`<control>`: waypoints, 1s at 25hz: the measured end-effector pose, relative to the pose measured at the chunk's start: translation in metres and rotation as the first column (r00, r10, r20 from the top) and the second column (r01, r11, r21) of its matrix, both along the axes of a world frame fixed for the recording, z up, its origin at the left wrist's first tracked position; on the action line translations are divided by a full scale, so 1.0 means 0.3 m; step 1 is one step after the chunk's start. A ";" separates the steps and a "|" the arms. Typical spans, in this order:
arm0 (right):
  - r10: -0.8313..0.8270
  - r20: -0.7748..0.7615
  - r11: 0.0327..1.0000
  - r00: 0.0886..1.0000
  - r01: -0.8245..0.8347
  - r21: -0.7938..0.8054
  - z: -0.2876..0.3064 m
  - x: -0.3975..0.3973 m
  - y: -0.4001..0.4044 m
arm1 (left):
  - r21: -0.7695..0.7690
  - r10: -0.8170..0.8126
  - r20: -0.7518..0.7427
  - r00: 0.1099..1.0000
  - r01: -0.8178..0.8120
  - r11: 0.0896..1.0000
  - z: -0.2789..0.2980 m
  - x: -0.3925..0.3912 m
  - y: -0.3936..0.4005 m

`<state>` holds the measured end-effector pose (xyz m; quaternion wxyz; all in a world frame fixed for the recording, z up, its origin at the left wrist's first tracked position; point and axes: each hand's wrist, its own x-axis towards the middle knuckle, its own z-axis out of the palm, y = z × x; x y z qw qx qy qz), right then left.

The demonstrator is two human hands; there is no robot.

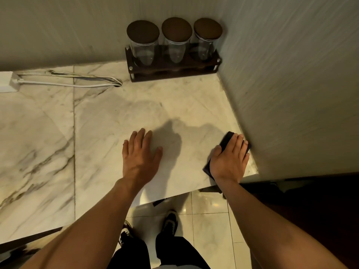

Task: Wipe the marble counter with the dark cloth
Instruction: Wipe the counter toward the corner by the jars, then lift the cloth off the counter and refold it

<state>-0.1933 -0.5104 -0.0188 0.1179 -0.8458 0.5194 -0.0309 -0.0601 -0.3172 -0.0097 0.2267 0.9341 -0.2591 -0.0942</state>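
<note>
The right hand (230, 158) lies flat, fingers spread, pressing the dark cloth (226, 141) onto the marble table (108, 121) at the right of the frame, just beside the wall (291, 84). The cloth shows beyond the fingertips and under the wrist near the table's front edge. The left hand (140, 154) rests open and palm down on the bare marble at centre, holding nothing. At the upper centre, three lidded glass jars (175, 41) stand in a dark rack (174, 71) in the corner. White cables (68, 81) run along the upper left.
</note>
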 end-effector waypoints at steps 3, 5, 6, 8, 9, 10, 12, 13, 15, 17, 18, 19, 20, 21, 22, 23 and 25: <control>-0.047 -0.008 0.999 0.999 0.047 0.026 0.001 -0.034 0.018 | -0.059 -0.026 -0.007 1.000 0.026 0.998 0.021 -0.011 0.042; -0.087 -0.005 0.994 0.996 0.087 0.069 0.002 -0.048 0.031 | -0.077 -0.024 -0.010 1.000 0.023 0.997 0.029 -0.038 0.067; -0.108 0.004 0.990 0.994 0.108 0.087 0.003 -0.056 0.040 | -0.080 -0.026 -0.013 1.000 0.024 0.996 0.031 -0.054 0.079; -0.151 0.052 0.982 0.987 0.144 0.118 0.008 -0.076 0.061 | -0.081 -0.034 -0.007 0.999 0.033 0.996 0.034 -0.085 0.102; -0.166 0.091 0.979 0.982 0.154 0.134 0.009 -0.088 0.067 | -0.077 -0.034 -0.006 0.999 0.034 0.996 0.035 -0.097 0.112; -0.171 0.130 0.978 0.977 0.152 0.145 0.009 -0.099 0.072 | -0.071 -0.029 -0.011 1.000 0.028 0.997 0.037 -0.105 0.122; -0.167 0.187 0.979 0.968 0.140 0.149 0.006 -0.118 0.075 | -0.067 -0.018 -0.007 1.000 0.018 0.998 0.048 -0.117 0.143; -0.169 0.203 0.979 0.964 0.141 0.144 0.004 -0.128 0.076 | -0.069 -0.018 0.006 1.000 0.019 0.997 0.056 -0.124 0.153; -0.186 0.238 0.977 0.953 0.155 0.143 0.004 -0.148 0.086 | -0.087 -0.011 0.029 1.000 0.013 0.996 0.078 -0.144 0.168; -0.214 0.283 0.973 0.935 0.179 0.147 0.006 -0.175 0.108 | -0.108 -0.009 0.025 1.000 0.011 0.994 0.098 -0.173 0.180; -0.241 0.306 0.967 0.921 0.199 0.161 0.006 -0.190 0.117 | -0.118 -0.014 0.015 1.000 0.016 0.993 0.103 -0.190 0.183; -0.287 0.337 0.953 0.897 0.229 0.200 0.012 -0.206 0.127 | -0.128 -0.021 0.003 1.000 0.022 0.991 0.108 -0.209 0.184; -0.364 0.384 0.921 0.848 0.267 0.283 0.020 -0.222 0.136 | -0.140 -0.026 -0.015 1.000 0.024 0.990 0.111 -0.230 0.183; -0.481 0.439 0.857 0.759 0.301 0.418 0.034 -0.237 0.148 | -0.155 -0.026 -0.042 0.999 0.019 0.988 0.113 -0.250 0.180; -0.636 0.467 0.739 0.614 0.309 0.599 0.050 -0.254 0.163 | -0.178 -0.020 -0.077 0.997 0.006 0.984 0.115 -0.268 0.174; -0.797 0.427 0.556 0.427 0.246 0.794 0.072 -0.274 0.185 | -0.209 -0.013 -0.116 0.993 -0.012 0.978 0.120 -0.284 0.169; -0.969 0.138 0.124 0.205 -0.082 0.989 0.123 -0.324 0.228 | -0.287 -0.011 -0.201 0.980 -0.048 0.957 0.136 -0.311 0.155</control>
